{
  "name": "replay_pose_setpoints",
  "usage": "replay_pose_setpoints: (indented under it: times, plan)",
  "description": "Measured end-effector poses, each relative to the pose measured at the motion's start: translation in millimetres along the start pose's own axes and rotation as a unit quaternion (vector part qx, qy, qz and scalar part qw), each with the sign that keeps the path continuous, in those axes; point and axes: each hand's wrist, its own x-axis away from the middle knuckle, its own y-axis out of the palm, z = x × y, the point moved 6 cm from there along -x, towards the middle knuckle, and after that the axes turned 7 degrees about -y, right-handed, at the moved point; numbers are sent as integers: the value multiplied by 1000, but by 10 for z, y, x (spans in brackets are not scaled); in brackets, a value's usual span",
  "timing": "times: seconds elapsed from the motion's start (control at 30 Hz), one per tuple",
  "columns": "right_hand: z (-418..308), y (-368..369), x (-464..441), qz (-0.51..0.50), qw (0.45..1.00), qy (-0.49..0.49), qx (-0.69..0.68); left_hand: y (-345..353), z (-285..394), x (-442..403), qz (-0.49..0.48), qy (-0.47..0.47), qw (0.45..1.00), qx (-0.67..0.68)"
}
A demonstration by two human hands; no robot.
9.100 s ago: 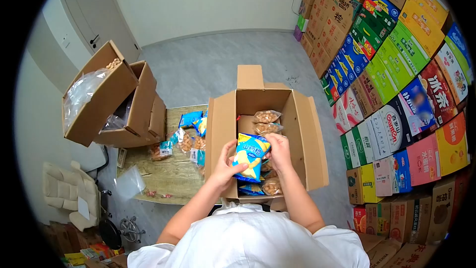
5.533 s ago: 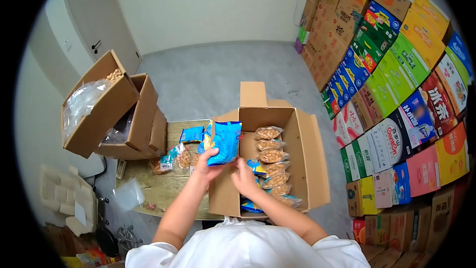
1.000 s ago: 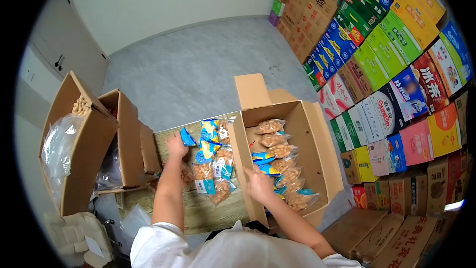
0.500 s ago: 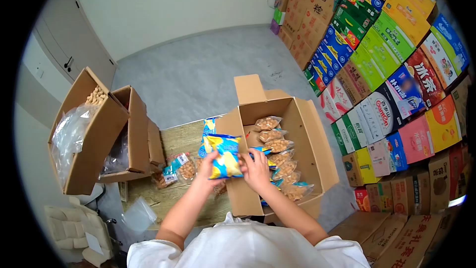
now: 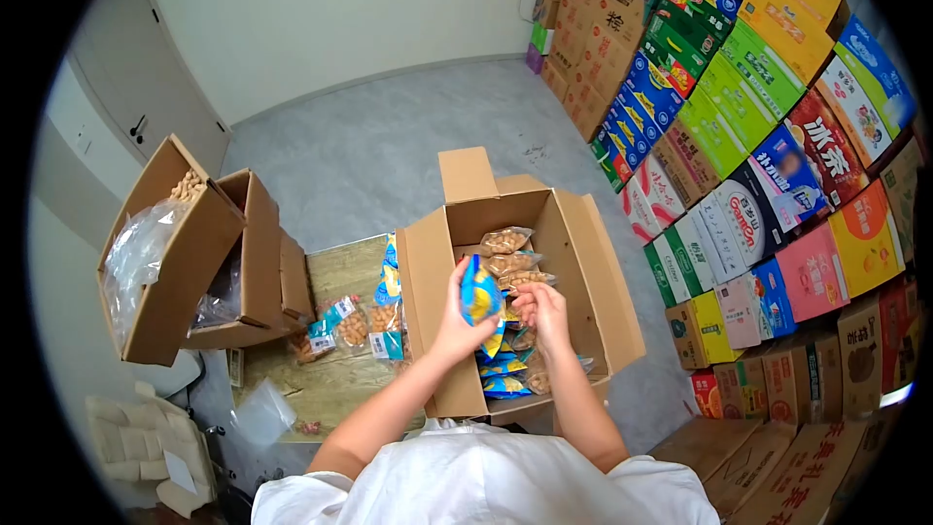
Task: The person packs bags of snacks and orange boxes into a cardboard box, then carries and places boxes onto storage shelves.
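My left hand [image 5: 457,323] is closed around a blue-and-yellow snack bag [image 5: 478,296], held upright over the left side of an open cardboard box [image 5: 425,282]. My right hand [image 5: 546,319] is above the inside of that box, its fingers loosely bent and apart, with no item visible in them. Just beyond its fingertips lies a clear bag of brown nuts [image 5: 526,279]. More nut bags [image 5: 508,240] line the box's middle. Several blue-and-yellow bags [image 5: 505,387] lie at the near left inside, partly hidden by my hands.
On the wood-grain table [image 5: 340,272] to the left are packed nut bags [image 5: 350,327] and another blue-and-yellow bag [image 5: 390,282]. A tilted carton [image 5: 185,277] with peanuts and plastic stands farther left. Stacked drink cartons [image 5: 739,224] fill the right side. A chair [image 5: 146,437] is at lower left.
My left hand has carried the blue-and-yellow bag right, from the box's left flap to over its inside, turning it edge-on. My right hand has come away from the bag and shifted right.
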Motion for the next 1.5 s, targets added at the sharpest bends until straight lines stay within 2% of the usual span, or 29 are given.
replay_pose_setpoints:
  times: [0.03,0.1,0.13,0.17,0.2,0.27,0.3,0.4,0.47,0.53,0.57,0.6,0.67,0.7,0.8,0.87,0.9,1.07,1.13,1.17,1.2,1.27,1.43,1.5]
  plan:
    - [-54,-21,16,-68,997,29,-14,57,87,17,4,32,990,-134]
    - [-147,48,171,-104,992,54,-41,218,131,53,-1,118,931,-346]
    - [-164,107,237,-136,985,77,-68,303,54,114,-10,110,888,-447]
    - [-170,99,261,-234,967,80,-52,378,5,159,-31,123,872,-472]
    - [-134,106,266,-235,967,81,-52,441,-30,197,-53,137,856,-496]
    - [-20,101,269,-216,973,76,-25,488,-159,253,-80,125,862,-485]
    - [108,78,248,-194,968,145,-71,524,-195,273,-107,114,867,-472]
    - [201,10,232,-215,959,168,-70,501,-211,332,-139,110,884,-432]
    - [119,-37,154,-217,963,154,-51,456,-201,381,-141,87,881,-443]
    - [-16,-143,37,-154,972,175,-5,351,-227,491,-81,106,862,-489]
    - [-169,-141,-38,-140,983,118,12,298,-258,530,-63,93,884,-453]
    - [-46,-237,-258,-141,990,20,24,267,-302,571,-62,92,884,-454]
    - [-238,-208,-444,-124,990,-48,46,266,-453,625,-113,65,849,-512]
    - [-257,-195,-560,-114,990,-63,57,261,-427,626,-84,85,863,-491]
    - [-246,-50,-856,-98,988,-76,93,267,-442,611,-91,85,861,-493]
    - [-73,116,-1091,-152,977,-115,90,269,-426,607,-94,82,857,-500]
    - [11,188,-1135,-141,984,-62,92,272,-420,605,-99,80,853,-506]
    - [639,449,-1427,-159,962,-83,207,274,-376,600,-92,82,851,-511]
    - [586,590,-1343,-198,879,-164,403,270,-391,601,-93,76,850,-514]
    - [570,664,-1274,-254,830,-204,453,269,-401,606,-92,81,850,-513]
    - [544,697,-1241,-258,829,-205,452,270,-391,606,-91,85,850,-512]
    - [653,842,-1117,-357,618,-218,666,272,-384,604,-91,80,851,-511]
    - [869,945,-1191,-381,594,-236,668,268,-388,607,-88,75,851,-512]
    - [964,927,-1262,-383,621,-191,657,271,-400,603,-95,71,848,-517]
